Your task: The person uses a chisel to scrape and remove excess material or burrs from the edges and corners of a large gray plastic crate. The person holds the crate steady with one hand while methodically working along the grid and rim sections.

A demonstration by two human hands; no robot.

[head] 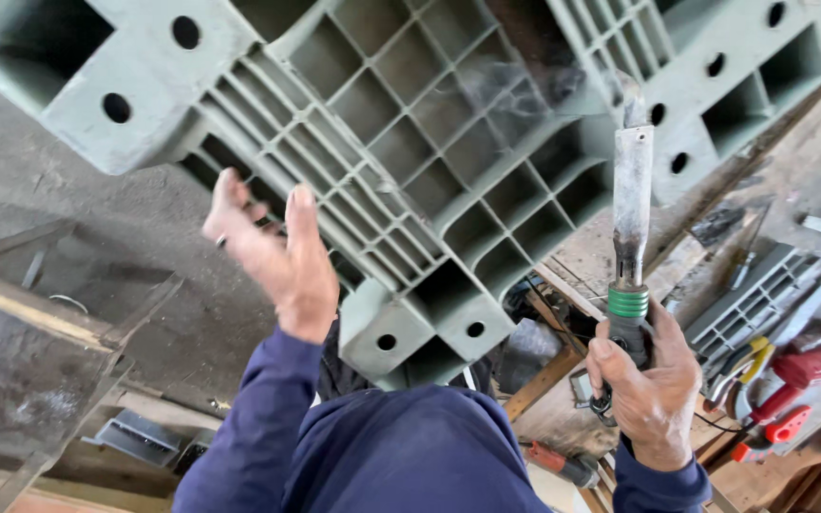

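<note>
Pallet (429,161) overhead | left hand (273,252) fingers spread | right hand (648,389) gripping heat tool (631,228) | red tools (810,380) beside

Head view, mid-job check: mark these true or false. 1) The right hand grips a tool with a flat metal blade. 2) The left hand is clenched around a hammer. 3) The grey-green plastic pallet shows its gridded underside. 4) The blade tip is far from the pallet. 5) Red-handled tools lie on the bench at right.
1) True: the right hand holds the dark-handled tool with a green collar and flat metal blade.
2) False: the left hand is open, fingers spread, holding nothing.
3) True: the grey-green plastic pallet shows ribbed cells.
4) False: the blade tip reaches the pallet's ribs.
5) True: red-handled tools lie there.
</note>
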